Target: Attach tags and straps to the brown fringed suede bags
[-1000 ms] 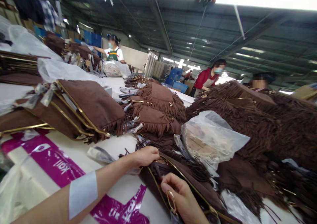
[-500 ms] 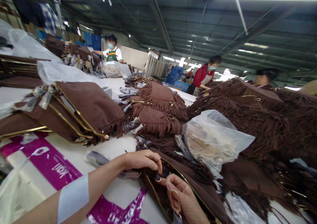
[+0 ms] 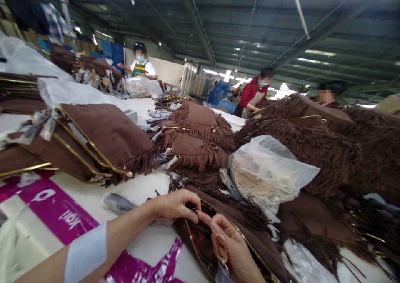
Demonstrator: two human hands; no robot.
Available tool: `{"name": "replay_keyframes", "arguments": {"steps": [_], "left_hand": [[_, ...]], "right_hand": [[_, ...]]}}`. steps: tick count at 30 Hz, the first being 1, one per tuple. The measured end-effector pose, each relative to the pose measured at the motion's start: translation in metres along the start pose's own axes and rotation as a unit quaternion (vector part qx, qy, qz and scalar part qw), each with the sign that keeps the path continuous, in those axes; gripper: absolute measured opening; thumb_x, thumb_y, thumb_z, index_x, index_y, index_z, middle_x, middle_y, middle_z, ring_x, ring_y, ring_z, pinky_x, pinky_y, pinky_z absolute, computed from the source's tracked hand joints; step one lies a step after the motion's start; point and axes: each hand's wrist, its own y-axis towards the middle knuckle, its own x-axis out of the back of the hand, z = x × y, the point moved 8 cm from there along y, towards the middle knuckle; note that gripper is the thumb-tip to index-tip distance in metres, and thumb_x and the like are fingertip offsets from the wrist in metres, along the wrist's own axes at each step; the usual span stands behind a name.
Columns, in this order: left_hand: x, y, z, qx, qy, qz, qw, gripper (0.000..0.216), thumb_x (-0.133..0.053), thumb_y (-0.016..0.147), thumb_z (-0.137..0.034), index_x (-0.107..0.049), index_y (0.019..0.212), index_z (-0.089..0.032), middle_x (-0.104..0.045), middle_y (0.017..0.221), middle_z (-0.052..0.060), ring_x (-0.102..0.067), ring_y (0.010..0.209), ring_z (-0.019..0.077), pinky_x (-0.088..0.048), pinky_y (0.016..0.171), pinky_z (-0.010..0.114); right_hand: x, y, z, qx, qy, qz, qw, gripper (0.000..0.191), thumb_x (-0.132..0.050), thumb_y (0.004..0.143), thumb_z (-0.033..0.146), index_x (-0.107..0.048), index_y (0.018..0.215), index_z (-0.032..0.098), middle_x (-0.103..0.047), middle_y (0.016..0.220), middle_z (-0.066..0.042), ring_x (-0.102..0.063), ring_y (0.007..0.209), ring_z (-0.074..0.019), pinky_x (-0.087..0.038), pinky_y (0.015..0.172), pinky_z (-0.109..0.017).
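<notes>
A brown suede fringed bag (image 3: 250, 239) with gold trim lies open-mouthed on the white table in front of me. My left hand (image 3: 175, 206) pinches the near edge of its opening, fingers curled. My right hand (image 3: 229, 247) is closed on a gold metal ring or clasp (image 3: 220, 243) at the bag's mouth, its fingertip meeting the left hand's fingers. A white band wraps my left forearm (image 3: 86, 254).
Stacks of brown fringed bags lie to the left (image 3: 103, 139), centre (image 3: 196, 137) and right (image 3: 328, 149). A clear plastic bag (image 3: 268, 172) of parts sits just beyond my hands. Magenta printed plastic (image 3: 56, 212) covers the table. Three people work at the far side.
The left hand slid from flat on the bag's edge into a pinch at its opening. The right hand rose with the gold ring to meet it.
</notes>
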Motion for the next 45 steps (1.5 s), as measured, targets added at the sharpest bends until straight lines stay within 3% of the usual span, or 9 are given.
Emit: {"name": "replay_keyframes", "arguments": {"steps": [6, 10, 16, 22, 27, 33, 38, 41, 45], "left_hand": [[-0.002, 0.001, 0.009, 0.054, -0.046, -0.018, 0.997, 0.036, -0.082, 0.064, -0.050, -0.069, 0.074, -0.017, -0.061, 0.074, -0.003, -0.055, 0.075, 0.0147, -0.039, 0.068, 0.023], [-0.003, 0.000, 0.003, 0.043, -0.026, -0.027, 0.998, 0.037, -0.083, 0.063, -0.050, -0.068, 0.071, -0.017, -0.060, 0.073, -0.003, -0.054, 0.074, 0.0140, -0.039, 0.068, 0.023], [-0.005, -0.001, -0.002, 0.015, 0.002, -0.028, 0.999, 0.036, -0.083, 0.064, -0.049, -0.070, 0.076, -0.017, -0.061, 0.078, -0.003, -0.055, 0.078, 0.0146, -0.039, 0.072, 0.024], [-0.005, -0.004, -0.012, -0.026, 0.005, 0.017, 0.999, 0.034, -0.080, 0.069, -0.052, -0.074, 0.080, -0.020, -0.061, 0.081, -0.001, -0.055, 0.081, 0.0164, -0.041, 0.073, 0.025], [-0.007, -0.005, -0.020, -0.049, 0.024, 0.040, 0.998, 0.011, -0.066, 0.083, -0.026, -0.073, 0.077, -0.019, -0.061, 0.078, 0.001, -0.057, 0.079, 0.0155, -0.042, 0.076, 0.024], [-0.005, -0.011, -0.047, -0.106, 0.128, -0.039, 0.985, 0.017, -0.056, 0.074, -0.003, -0.066, 0.073, -0.017, -0.063, 0.088, 0.003, -0.058, 0.082, 0.0152, -0.044, 0.077, 0.023], [-0.004, -0.021, -0.080, -0.184, 0.216, -0.111, 0.952, 0.015, -0.053, 0.076, -0.004, -0.061, 0.075, -0.017, -0.061, 0.097, 0.006, -0.056, 0.090, 0.0180, -0.044, 0.080, 0.027], [-0.004, -0.027, -0.091, -0.205, 0.248, -0.157, 0.934, 0.013, -0.051, 0.078, -0.005, -0.058, 0.076, -0.016, -0.059, 0.094, 0.007, -0.054, 0.085, 0.0173, -0.043, 0.076, 0.026], [-0.005, -0.028, -0.091, -0.188, 0.182, -0.149, 0.954, 0.014, -0.048, 0.078, -0.005, -0.057, 0.075, -0.016, -0.060, 0.085, 0.005, -0.055, 0.076, 0.0136, -0.042, 0.067, 0.022]], "right_hand": [[0.006, -0.004, -0.001, -0.040, -0.094, -0.057, 0.993, 0.032, -0.078, 0.058, 0.043, -0.058, 0.058, 0.018, -0.037, 0.042, 0.010, -0.024, 0.041, -0.0050, -0.018, 0.042, -0.020], [0.000, -0.003, -0.005, -0.043, -0.164, -0.064, 0.983, 0.013, -0.059, 0.055, 0.031, -0.057, 0.051, 0.019, -0.044, 0.041, 0.007, -0.030, 0.041, -0.0073, -0.021, 0.043, -0.022], [-0.002, -0.003, -0.007, -0.056, -0.180, -0.088, 0.978, 0.015, -0.055, 0.054, 0.032, -0.058, 0.050, 0.018, -0.048, 0.041, 0.005, -0.033, 0.040, -0.0083, -0.022, 0.043, -0.023], [-0.004, -0.004, -0.008, -0.039, -0.181, -0.082, 0.979, 0.016, -0.059, 0.065, 0.034, -0.058, 0.058, 0.019, -0.045, 0.042, 0.007, -0.032, 0.040, -0.0077, -0.020, 0.042, -0.022], [-0.004, 0.002, -0.014, -0.024, -0.185, -0.069, 0.980, 0.026, -0.064, 0.069, 0.042, -0.054, 0.060, 0.020, -0.043, 0.044, 0.008, -0.032, 0.040, -0.0082, -0.023, 0.042, -0.022], [0.003, -0.012, 0.013, 0.099, -0.292, -0.090, 0.947, 0.021, -0.067, 0.077, 0.040, -0.065, 0.077, 0.019, -0.058, 0.059, 0.003, -0.051, 0.051, -0.0136, -0.038, 0.049, -0.023], [0.001, -0.022, 0.014, 0.029, -0.150, -0.020, 0.988, 0.033, -0.077, 0.074, 0.048, -0.066, 0.074, 0.017, -0.061, 0.055, 0.002, -0.053, 0.049, -0.0117, -0.043, 0.049, -0.022], [0.008, -0.023, 0.013, 0.026, -0.044, -0.043, 0.998, 0.037, -0.087, 0.065, 0.047, -0.070, 0.079, 0.017, -0.067, 0.065, 0.000, -0.058, 0.056, -0.0109, -0.047, 0.056, -0.020], [0.018, -0.024, 0.011, 0.034, 0.023, -0.085, 0.996, 0.040, -0.093, 0.057, 0.040, -0.074, 0.084, 0.018, -0.072, 0.080, -0.003, -0.065, 0.071, -0.0150, -0.053, 0.067, -0.024]]}}
